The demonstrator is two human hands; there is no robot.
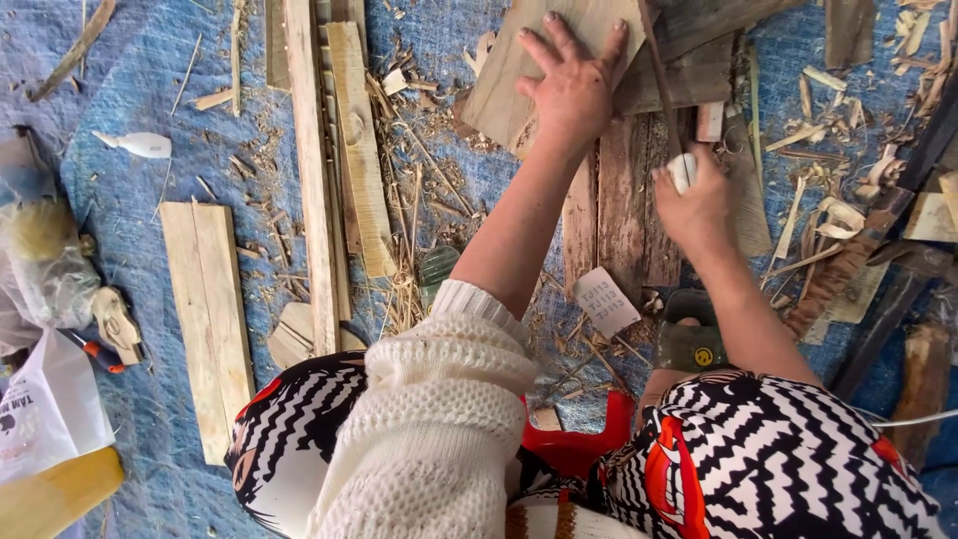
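Head view, w/ the pale wood board (539, 60) as landmark. The person's left hand (572, 85) lay flat on the board, fingers spread wide, palm pressing down, gripping nothing. Right hand (696, 205), just right of & below the board, was closed around a thin dark stick-like tool (659, 80) w/ a white handle end; the shaft ran up past the board's right edge. Under the board: darker weathered planks (629, 200). Below those lay a small pale card (606, 299) & a dark green object (691, 339), kind unclear. Well left of the board: long narrow slats (311, 170), a pair of short planks (208, 319), a white bottle (140, 145) & plastic bags (45, 269). All rested on a blue tarp (130, 80) strewn w/ shavings.
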